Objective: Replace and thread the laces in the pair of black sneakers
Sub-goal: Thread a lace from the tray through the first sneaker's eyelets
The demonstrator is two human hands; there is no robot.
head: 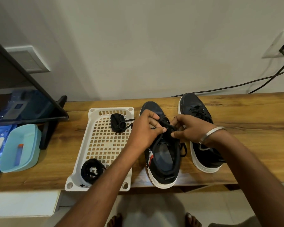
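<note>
I see two black canvas sneakers with white soles [162, 163] [202, 145] side by side, toes away; two coiled black laces [119, 122] [91, 171] lie in the basket.

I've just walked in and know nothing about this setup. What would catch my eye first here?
First, two hands, the left hand and right hand, pinching the black lace at the eyelets of the near black sneaker mid-table. Its partner, the second sneaker, stands just to the right, already laced. To the left, a white plastic basket holds two bundles of black laces.
</note>
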